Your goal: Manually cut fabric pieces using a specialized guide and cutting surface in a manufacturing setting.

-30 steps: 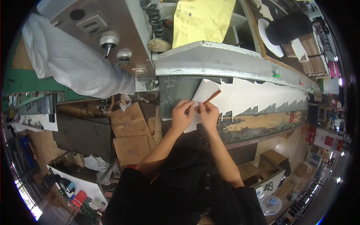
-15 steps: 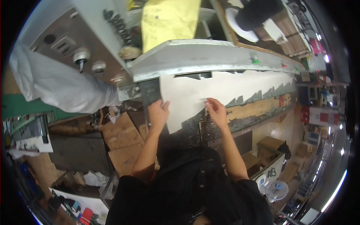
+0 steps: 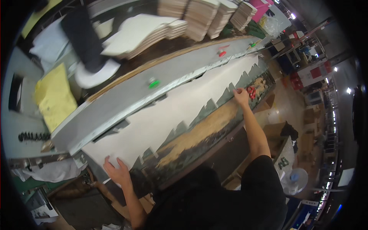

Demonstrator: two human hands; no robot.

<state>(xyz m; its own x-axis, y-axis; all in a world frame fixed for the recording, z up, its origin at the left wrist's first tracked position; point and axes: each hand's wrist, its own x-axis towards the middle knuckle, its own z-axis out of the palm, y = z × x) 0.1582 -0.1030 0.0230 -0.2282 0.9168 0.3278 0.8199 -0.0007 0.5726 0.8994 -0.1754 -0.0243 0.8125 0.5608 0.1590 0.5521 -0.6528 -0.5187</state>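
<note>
So the white sheet (image 3: pixel 165 115) is lying lengthwise on a worn, dark bench (image 3: pixel 199 128), its long far side running right along the grey ledge (image 3: pixel 132 103). My guess is the ledge works as a handy straight stop, so the sheet has something to sit against. The near side is all saw-teeth, with the scuffed bench top showing between them, which probably makes it easy to catch with fingertips. The left hand (image 3: pixel 117 170) is over the left end, fingers spread, thumb well away from them, gripping nothing; looks to me like a flat hand suits a wide plain area like that. The right hand (image 3: pixel 240 96) is way out near the other end at the toothed side, fingertips drawn together, but it's small and a bit soft there, so I can't tell if it's pinching a tooth or just touching it. Having the hands that far apart makes sense for something long and floppy-looking. Just beyond the right hand there's a red patch (image 3: pixel 251 92) on the bench. The green button (image 3: pixel 153 83) and red button (image 3: pixel 222 53) are on the ledge face, likely there for easy reach, and the card stacks (image 3: pixel 143 32) sit behind it, off the bench.
</note>
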